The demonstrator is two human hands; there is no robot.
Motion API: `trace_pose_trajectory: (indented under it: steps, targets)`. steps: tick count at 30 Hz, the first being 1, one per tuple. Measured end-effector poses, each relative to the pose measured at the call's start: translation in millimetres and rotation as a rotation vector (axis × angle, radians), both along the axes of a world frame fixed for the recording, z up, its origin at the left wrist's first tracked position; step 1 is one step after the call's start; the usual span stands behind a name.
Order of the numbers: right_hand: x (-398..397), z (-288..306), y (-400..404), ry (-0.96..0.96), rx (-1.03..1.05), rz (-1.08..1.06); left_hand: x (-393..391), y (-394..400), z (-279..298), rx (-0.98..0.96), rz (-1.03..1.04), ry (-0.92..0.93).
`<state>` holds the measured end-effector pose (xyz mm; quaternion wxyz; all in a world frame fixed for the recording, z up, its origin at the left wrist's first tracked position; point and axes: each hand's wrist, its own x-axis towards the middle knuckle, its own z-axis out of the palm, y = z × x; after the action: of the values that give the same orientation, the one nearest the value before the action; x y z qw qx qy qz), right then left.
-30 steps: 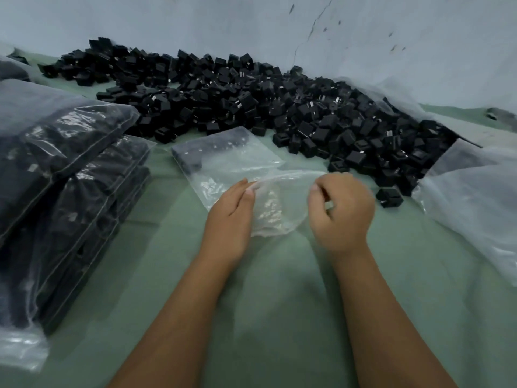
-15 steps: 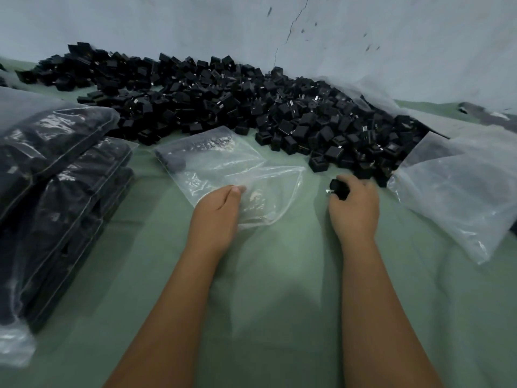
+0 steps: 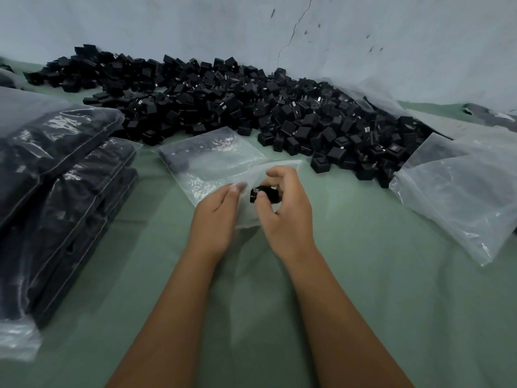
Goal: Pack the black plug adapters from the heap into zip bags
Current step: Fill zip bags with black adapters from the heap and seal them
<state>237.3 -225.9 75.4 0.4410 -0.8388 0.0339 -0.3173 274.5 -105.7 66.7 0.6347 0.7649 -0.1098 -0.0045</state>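
A long heap of black plug adapters (image 3: 251, 107) lies along the wall on the green table. In front of it sits a small stack of clear zip bags (image 3: 212, 161). My left hand (image 3: 215, 217) holds the near edge of the top zip bag (image 3: 282, 166), its fingertips on the plastic. My right hand (image 3: 285, 211) pinches one black plug adapter (image 3: 264, 194) between thumb and fingers, right at the mouth of that bag, beside my left fingertips.
Filled bags of adapters (image 3: 58, 175) are stacked at the left, up to the table's front edge. A large crumpled clear plastic bag (image 3: 461, 191) lies at the right. A grey-white wall (image 3: 279, 29) closes the back.
My right hand went to the heap's edge, picked up one adapter and brought it back left to the bag's mouth. My left hand stayed on the bag.
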Motion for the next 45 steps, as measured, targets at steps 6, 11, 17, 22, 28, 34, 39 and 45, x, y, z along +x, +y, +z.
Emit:
trace_pose_trajectory:
  steps: [6,11,17,22,28,34,39,45]
  targets:
    - [7.7,-7.7,-14.9,0.158,-0.209,0.074,-5.9,4.7,5.8,-0.171,-0.02,-0.119]
    - [6.1,-7.6,-17.0,0.22,-0.12,0.065,-6.2,5.0,7.5,-0.163,-0.006,-0.16]
    - [4.4,-6.2,-14.7,0.338,-0.223,0.205,-8.1,6.2,10.8,-0.148,0.0,-0.18]
    - [2.1,-5.7,-12.5,0.292,-0.225,0.083,-8.4,5.7,7.5,-0.056,0.001,-0.221]
    - [-4.4,5.3,-11.3,0.261,-0.318,0.197,-5.1,4.6,5.5,-0.097,0.049,-0.174]
    - [1.8,-0.1,-7.0,0.223,-0.304,0.227,-4.9,1.2,3.2,0.25,-0.096,-0.33]
    - [-0.2,-1.3,-8.3,0.228,-0.333,0.181,-5.8,-0.3,4.6,0.317,-0.125,-0.341]
    - [10.4,5.4,-2.0,0.28,-0.327,0.205,-9.6,-3.3,7.3,0.263,-0.097,-0.395]
